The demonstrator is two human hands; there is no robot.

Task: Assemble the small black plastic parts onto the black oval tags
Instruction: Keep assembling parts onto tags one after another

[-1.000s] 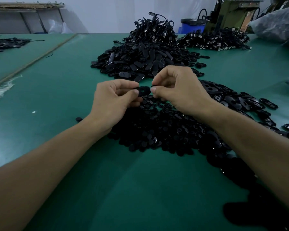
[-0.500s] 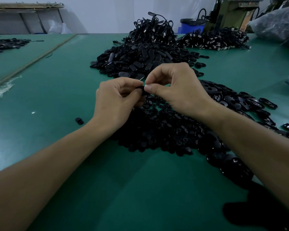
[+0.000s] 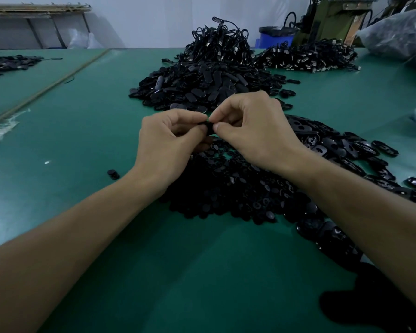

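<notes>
Green table (image 3: 82, 140), near heap of small black parts (image 3: 226, 188) under the wrists, above it left hand (image 3: 163, 147) and right hand (image 3: 257, 131), fingers curled, both pinching one black oval tag (image 3: 208, 127) between them, loose oval tags (image 3: 202, 90) heaped beyond, tangled cables (image 3: 219, 46) farthest.

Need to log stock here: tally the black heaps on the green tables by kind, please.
Small-part heaps: 1
Oval-tag heaps: 2, the middle one and the right one
Cord heaps: 2, the centre one and the right rear one
Far-left heap, kind unclear: 1
Total: 6
</notes>
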